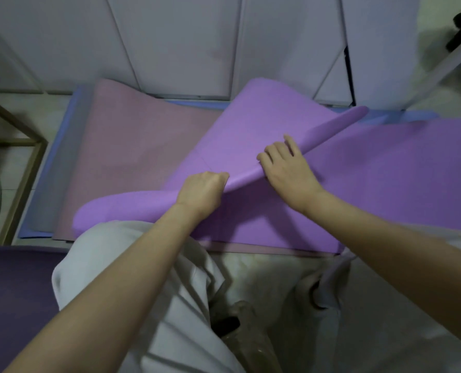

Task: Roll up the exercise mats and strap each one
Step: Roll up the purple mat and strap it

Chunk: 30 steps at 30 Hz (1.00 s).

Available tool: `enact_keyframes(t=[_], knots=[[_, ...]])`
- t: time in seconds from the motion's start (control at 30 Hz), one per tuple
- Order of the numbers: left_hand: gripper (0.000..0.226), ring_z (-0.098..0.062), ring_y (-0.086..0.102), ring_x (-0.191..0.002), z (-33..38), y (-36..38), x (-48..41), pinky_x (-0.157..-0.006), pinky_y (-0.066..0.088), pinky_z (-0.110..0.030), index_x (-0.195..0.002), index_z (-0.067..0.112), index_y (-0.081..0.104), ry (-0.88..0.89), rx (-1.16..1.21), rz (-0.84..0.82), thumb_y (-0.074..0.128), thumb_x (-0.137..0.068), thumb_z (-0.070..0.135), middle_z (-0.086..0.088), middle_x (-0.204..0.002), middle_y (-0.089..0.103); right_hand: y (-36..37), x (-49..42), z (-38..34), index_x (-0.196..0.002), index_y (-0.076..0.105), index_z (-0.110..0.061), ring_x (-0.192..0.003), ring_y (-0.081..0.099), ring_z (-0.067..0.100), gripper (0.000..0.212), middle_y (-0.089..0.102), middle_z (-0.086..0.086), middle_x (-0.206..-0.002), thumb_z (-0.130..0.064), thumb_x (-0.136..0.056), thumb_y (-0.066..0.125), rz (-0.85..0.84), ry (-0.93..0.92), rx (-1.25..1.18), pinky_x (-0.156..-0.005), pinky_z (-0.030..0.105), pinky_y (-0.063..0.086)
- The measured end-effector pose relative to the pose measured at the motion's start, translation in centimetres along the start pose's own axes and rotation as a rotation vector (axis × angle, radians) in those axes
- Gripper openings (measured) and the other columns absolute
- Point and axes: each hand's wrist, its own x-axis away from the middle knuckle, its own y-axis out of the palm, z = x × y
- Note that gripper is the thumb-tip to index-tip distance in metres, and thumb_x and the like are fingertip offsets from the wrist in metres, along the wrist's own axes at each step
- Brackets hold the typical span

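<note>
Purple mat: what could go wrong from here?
1. The roll of the purple mat looks fat at its left end and thin at the right, so it may come out coned.
2. The left hand grips while the right hand only presses flat, so that side could spring open.
3. The pink mat beneath might drag along.

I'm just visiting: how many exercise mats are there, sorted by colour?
bright purple mat, partly rolled: 1
pink mat: 1
blue mat: 1
dark purple mat: 1
Total: 4
</note>
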Motion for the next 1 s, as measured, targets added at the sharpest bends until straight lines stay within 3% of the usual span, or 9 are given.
enact_keyframes(t=[0.03,0.13,0.23,0.33,0.37,0.63,0.77,0.87,1.0], knots=[[0.025,-0.037,0.058,-0.095,0.0,0.1,0.0,-0.066,0.034,-0.037,-0.106,0.013,0.055,-0.001,0.036,-0.023,0.045,-0.085,0.003,-0.015,-0.104,0.064,-0.1,0.4,-0.8,-0.086,0.057,-0.009,-0.074,0.057,0.030,0.015,0.056,0.011,-0.076,-0.010,-0.071,0.058,0.008,-0.005,-0.023,-0.093,0.042,0.033],[0.021,-0.033,0.058,-0.098,0.0,0.5,0.3,-0.071,0.039,-0.034,-0.105,0.016,0.058,0.038,0.130,-0.159,0.052,-0.085,0.011,-0.011,-0.108,0.064,0.9,1.3,-1.6,-0.081,0.045,-0.011,-0.060,0.055,0.027,0.058,0.055,0.008,-0.067,-0.027,-0.044,0.086,-0.150,-0.105,-0.141,-0.066,0.035,0.032],[0.025,-0.030,0.058,-0.101,0.2,0.6,0.7,-0.074,0.041,-0.033,-0.106,0.017,0.060,0.089,0.155,-0.277,0.062,-0.082,0.022,-0.008,-0.110,0.064,0.6,1.4,-1.2,-0.076,0.056,-0.010,-0.050,0.060,0.023,0.061,0.060,0.004,-0.060,-0.043,-0.039,0.092,-0.297,-0.199,-0.230,-0.045,0.025,0.037],[0.029,-0.029,0.056,-0.106,0.5,0.9,1.0,-0.077,0.042,-0.033,-0.109,0.018,0.056,0.067,0.087,-0.235,0.061,-0.082,0.026,-0.005,-0.114,0.062,0.0,1.4,-0.9,-0.108,0.054,-0.010,-0.094,0.064,0.028,0.046,0.067,0.008,-0.105,-0.048,-0.084,0.062,-0.467,-0.196,-0.210,-0.070,0.033,0.044],[0.029,-0.029,0.055,-0.108,0.8,1.0,1.2,-0.078,0.041,-0.034,-0.111,0.017,0.054,0.037,0.062,-0.200,0.059,-0.084,0.023,-0.006,-0.116,0.060,0.1,1.3,-1.0,-0.113,0.051,-0.010,-0.101,0.061,0.030,0.044,0.065,0.009,-0.112,-0.047,-0.090,0.054,-0.506,-0.180,-0.228,-0.076,0.035,0.043],[0.046,-0.030,0.048,-0.112,2.6,2.1,2.1,-0.084,0.033,-0.035,-0.124,0.013,0.039,-0.102,-0.048,0.019,0.049,-0.082,-0.002,-0.008,-0.121,0.051,-1.1,-1.5,-1.3,-0.112,0.059,-0.009,-0.103,0.058,0.030,0.039,0.063,0.012,-0.115,-0.040,-0.089,0.056,-0.657,-0.163,-0.351,-0.073,0.029,0.038],[0.030,-0.034,0.056,-0.106,1.8,1.8,1.4,-0.074,0.037,-0.037,-0.114,0.013,0.048,-0.140,0.067,-0.075,0.050,-0.085,0.005,-0.010,-0.113,0.061,-1.6,-1.5,-0.9,-0.111,0.058,-0.012,-0.103,0.059,0.030,0.041,0.064,0.010,-0.113,-0.046,-0.087,0.057,-0.615,-0.202,-0.326,-0.074,0.031,0.040],[0.030,-0.034,0.057,-0.105,1.6,1.8,1.1,-0.078,0.043,-0.036,-0.113,0.013,0.055,-0.133,0.179,-0.180,0.053,-0.084,0.008,-0.012,-0.115,0.061,-1.2,-0.6,-0.8,-0.106,0.057,-0.012,-0.099,0.059,0.029,0.047,0.064,0.009,-0.106,-0.051,-0.081,0.063,-0.447,-0.200,-0.265,-0.070,0.033,0.039],[0.028,-0.030,0.059,-0.096,0.8,1.7,0.3,-0.075,0.044,-0.031,-0.106,0.010,0.062,-0.096,0.393,-0.357,0.059,-0.079,0.008,-0.014,-0.110,0.065,-0.5,1.4,-0.8,-0.074,0.061,-0.010,-0.059,0.058,0.026,0.058,0.058,0.007,-0.067,-0.048,-0.041,0.088,-0.261,-0.239,-0.202,-0.053,0.028,0.046]])
